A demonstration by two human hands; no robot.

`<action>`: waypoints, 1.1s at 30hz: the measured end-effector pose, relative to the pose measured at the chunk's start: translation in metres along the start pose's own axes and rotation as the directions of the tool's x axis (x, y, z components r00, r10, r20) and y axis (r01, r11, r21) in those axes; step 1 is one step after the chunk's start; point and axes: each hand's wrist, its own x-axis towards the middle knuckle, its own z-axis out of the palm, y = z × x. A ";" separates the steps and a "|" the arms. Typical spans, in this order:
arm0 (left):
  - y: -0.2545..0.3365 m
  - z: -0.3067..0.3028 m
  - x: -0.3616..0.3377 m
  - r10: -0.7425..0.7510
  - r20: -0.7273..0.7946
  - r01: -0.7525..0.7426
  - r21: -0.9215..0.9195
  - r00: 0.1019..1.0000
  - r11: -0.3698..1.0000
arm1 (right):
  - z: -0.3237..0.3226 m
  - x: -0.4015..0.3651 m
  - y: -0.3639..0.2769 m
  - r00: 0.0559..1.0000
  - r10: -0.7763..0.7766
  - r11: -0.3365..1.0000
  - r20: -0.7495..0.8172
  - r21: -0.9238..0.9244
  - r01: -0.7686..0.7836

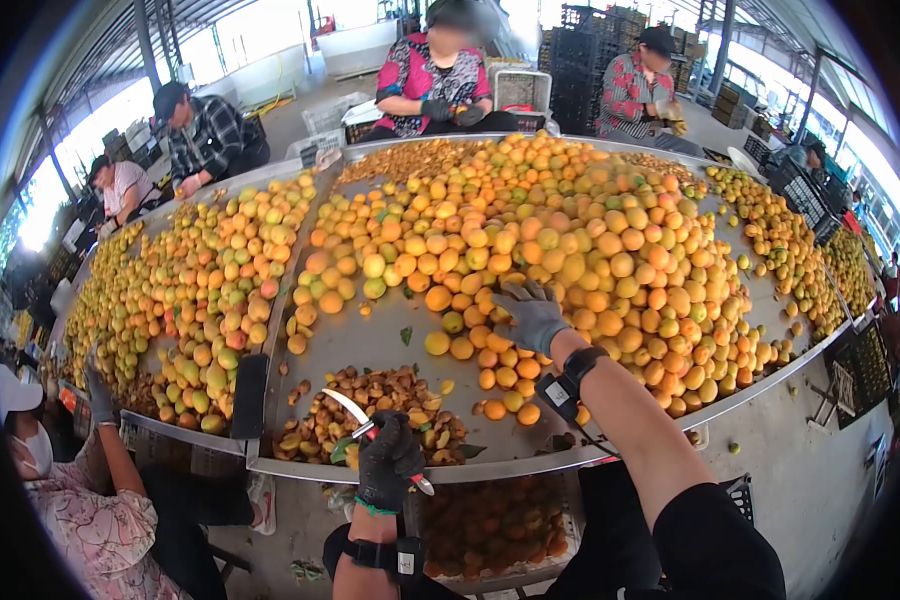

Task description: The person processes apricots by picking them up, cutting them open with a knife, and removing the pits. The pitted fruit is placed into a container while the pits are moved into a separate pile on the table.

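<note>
My left hand [390,462], in a black glove, is closed round the red handle of a small curved knife [345,408]. The blade points up and left, over a heap of brown pits and scraps [370,388] at the table's near edge. My right hand [532,316], in a grey glove, reaches forward with its fingers spread at the edge of a big pile of orange apricots [620,240]. It touches the fruit there; anything under the palm is hidden. Loose apricots [505,376] lie just below that hand on the metal table [370,345].
A metal divider [288,290] separates another section of greener apricots [210,270] on the left. Co-workers [440,80] sit across the table; another person [90,500] sits close at my left. A crate of apricots [500,525] stands beneath the table's front rim [470,467].
</note>
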 end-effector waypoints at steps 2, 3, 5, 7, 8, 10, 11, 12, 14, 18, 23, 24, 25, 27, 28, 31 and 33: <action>0.004 0.001 -0.001 0.052 -0.017 -0.051 0.051 0.999 0.997 | 0.027 -0.001 0.002 0.995 -0.033 0.999 -0.098 0.025 0.036; 0.005 0.001 -0.002 0.052 -0.026 -0.051 0.042 0.998 0.998 | 0.039 -0.004 0.009 0.976 -0.057 0.997 -0.209 0.045 0.068; 0.008 0.002 -0.006 0.051 -0.092 -0.048 0.033 0.994 0.998 | 0.052 -0.022 0.027 0.949 -0.143 0.980 -0.281 0.093 0.175; 0.008 0.004 -0.007 0.038 -0.119 -0.035 0.028 0.992 0.999 | 0.050 -0.043 0.038 0.902 -0.345 0.936 -0.261 -0.023 0.352; 0.005 0.005 -0.009 0.028 -0.129 -0.026 0.024 0.991 0.999 | 0.049 -0.053 0.036 0.919 -0.299 0.950 -0.257 0.007 0.311; 0.002 0.012 -0.011 0.000 -0.122 0.003 0.024 0.993 1.000 | 0.037 -0.061 0.033 0.965 -0.212 0.976 -0.157 0.013 0.216; -0.001 0.014 -0.011 -0.001 -0.120 0.004 0.022 0.993 1.000 | 0.028 -0.062 0.029 0.991 -0.121 0.992 -0.059 0.016 0.122; -0.005 0.015 -0.010 -0.013 -0.125 0.016 0.027 0.992 1.000 | 0.018 -0.056 0.021 0.998 -0.063 0.997 0.013 -0.052 0.064; -0.012 0.017 -0.009 -0.022 -0.135 0.031 0.065 0.991 0.997 | 0.021 -0.050 0.008 0.997 -0.078 0.990 -0.024 -0.116 0.075; -0.025 0.009 -0.001 -0.065 -0.151 0.074 0.055 0.986 0.996 | 0.022 -0.041 -0.015 1.000 -0.023 0.971 0.007 -0.239 0.024; -0.025 0.013 0.003 -0.075 -0.170 0.097 0.124 0.983 0.988 | 0.030 -0.056 -0.005 0.996 0.014 0.991 -0.093 -0.134 -0.026; -0.025 0.015 0.002 -0.086 -0.193 0.115 0.145 0.977 0.983 | 0.036 -0.064 -0.002 0.988 0.002 0.865 -0.153 0.495 0.075; -0.026 0.017 0.001 -0.090 -0.194 0.119 0.142 0.977 0.983 | 0.042 -0.072 0.001 0.979 0.032 0.374 -0.202 0.911 0.175; -0.026 0.021 -0.001 -0.159 -0.173 0.189 0.176 0.972 0.966 | 0.017 -0.105 -0.026 0.969 0.056 0.080 -0.240 0.969 0.235; -0.025 0.027 -0.003 -0.167 -0.175 0.198 0.179 0.970 0.964 | 0.008 -0.120 -0.032 0.995 -0.077 -0.346 -0.063 0.938 0.032; -0.029 0.041 -0.006 -0.196 -0.239 0.282 0.417 0.951 0.864 | 0.009 -0.144 -0.052 0.955 -0.293 -0.689 0.050 0.681 -0.247; -0.037 0.035 -0.001 -0.081 -0.297 0.286 0.753 0.951 0.593 | 0.019 -0.145 -0.065 0.948 -0.314 -0.709 0.049 0.652 -0.268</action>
